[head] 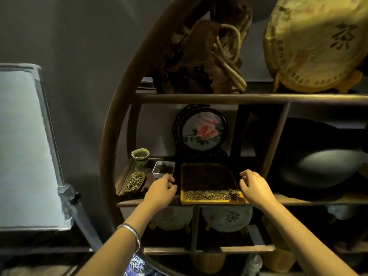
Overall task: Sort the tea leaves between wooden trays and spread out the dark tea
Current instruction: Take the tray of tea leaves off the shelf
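Now I am working at the square yellow-rimmed wooden tray (211, 201), which is sitting on the middle shelf of the round dark wooden cabinet (111, 124), in front of a round framed rose picture (203, 132). Dark tea (207, 177) is filling most of the tray; a band of pale slender tea leaves (207, 194) is lying along its near edge, long axis running left to right. My left hand (161, 189) is hovering left of the tray, fingers loosely curled, holding nothing I can see, just short of the small white square dish (163, 168) of dark leaves. My right hand (253, 185) is curling at the tray's right rim; whether it is pinching leaves, I cannot tell. I am judging the sorting half-done: next, picking pale leaves out calls for a fine pinch.
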The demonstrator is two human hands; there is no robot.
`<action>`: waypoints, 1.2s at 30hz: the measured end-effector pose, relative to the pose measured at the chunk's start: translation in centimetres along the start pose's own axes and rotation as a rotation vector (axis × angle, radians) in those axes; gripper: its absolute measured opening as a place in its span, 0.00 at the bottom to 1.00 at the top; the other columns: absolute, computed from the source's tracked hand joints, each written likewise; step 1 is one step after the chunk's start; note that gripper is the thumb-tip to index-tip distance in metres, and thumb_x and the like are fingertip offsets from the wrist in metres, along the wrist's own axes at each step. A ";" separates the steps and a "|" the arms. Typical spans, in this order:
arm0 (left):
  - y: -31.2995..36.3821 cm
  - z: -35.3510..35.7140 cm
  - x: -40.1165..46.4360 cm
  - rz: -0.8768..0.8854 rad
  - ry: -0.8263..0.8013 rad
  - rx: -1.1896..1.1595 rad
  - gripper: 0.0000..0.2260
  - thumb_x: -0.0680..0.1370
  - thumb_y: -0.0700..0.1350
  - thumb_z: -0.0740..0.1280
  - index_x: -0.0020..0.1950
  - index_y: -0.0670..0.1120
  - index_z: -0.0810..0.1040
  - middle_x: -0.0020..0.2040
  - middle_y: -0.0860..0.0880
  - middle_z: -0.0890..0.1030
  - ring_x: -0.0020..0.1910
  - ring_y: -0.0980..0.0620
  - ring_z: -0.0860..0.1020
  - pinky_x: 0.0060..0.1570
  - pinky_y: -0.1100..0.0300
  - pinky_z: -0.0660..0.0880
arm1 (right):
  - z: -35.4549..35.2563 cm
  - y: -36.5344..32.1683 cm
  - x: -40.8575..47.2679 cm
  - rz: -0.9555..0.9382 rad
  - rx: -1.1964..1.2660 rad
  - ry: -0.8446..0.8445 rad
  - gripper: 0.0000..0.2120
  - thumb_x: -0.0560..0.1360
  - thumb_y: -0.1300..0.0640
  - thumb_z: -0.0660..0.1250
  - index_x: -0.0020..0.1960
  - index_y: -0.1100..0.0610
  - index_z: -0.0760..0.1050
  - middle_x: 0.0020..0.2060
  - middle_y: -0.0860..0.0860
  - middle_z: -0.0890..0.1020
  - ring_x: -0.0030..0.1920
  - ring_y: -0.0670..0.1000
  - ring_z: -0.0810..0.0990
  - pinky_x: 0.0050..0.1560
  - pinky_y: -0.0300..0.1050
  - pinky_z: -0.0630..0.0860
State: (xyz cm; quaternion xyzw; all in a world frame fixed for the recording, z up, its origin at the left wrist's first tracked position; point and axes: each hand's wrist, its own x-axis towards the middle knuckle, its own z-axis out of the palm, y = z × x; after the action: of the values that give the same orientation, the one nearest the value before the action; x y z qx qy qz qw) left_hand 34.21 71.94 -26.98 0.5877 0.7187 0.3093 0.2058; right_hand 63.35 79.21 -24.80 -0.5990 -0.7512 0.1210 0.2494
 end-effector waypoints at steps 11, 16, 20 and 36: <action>-1.3 6.2 3.1 -0.160 0.012 0.079 0.13 0.81 0.43 0.59 0.64 0.42 0.74 0.59 0.43 0.78 0.59 0.44 0.76 0.56 0.54 0.73 | 6.4 3.1 3.0 0.147 -0.191 -0.155 0.04 0.77 0.65 0.60 0.49 0.62 0.72 0.48 0.59 0.80 0.46 0.58 0.81 0.43 0.48 0.76; -1.3 7.2 3.8 -0.188 0.027 0.086 0.11 0.81 0.47 0.58 0.54 0.43 0.77 0.52 0.45 0.80 0.51 0.46 0.78 0.51 0.51 0.75 | 7.5 3.1 3.6 0.214 -0.157 -0.125 0.06 0.78 0.63 0.60 0.50 0.62 0.75 0.48 0.58 0.81 0.48 0.58 0.81 0.47 0.48 0.77; -1.4 7.6 3.7 -0.179 0.027 0.166 0.09 0.82 0.51 0.56 0.52 0.49 0.74 0.47 0.50 0.78 0.47 0.49 0.77 0.44 0.55 0.70 | 7.9 3.1 4.0 0.286 -0.086 -0.127 0.10 0.80 0.59 0.57 0.51 0.63 0.75 0.45 0.56 0.81 0.48 0.55 0.81 0.44 0.43 0.73; -2.5 5.6 0.2 -0.131 0.063 -0.439 0.05 0.82 0.47 0.59 0.55 0.48 0.71 0.44 0.48 0.78 0.38 0.55 0.77 0.35 0.66 0.72 | 6.5 4.2 3.0 0.302 0.492 -0.187 0.15 0.78 0.57 0.62 0.34 0.59 0.73 0.30 0.53 0.76 0.32 0.51 0.74 0.36 0.46 0.70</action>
State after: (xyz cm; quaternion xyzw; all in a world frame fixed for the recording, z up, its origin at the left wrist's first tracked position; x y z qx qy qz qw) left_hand 36.05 72.99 -32.78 0.4710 0.6769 0.4624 0.3259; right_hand 63.08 83.91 -31.62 -0.6118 -0.6215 0.3896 0.2961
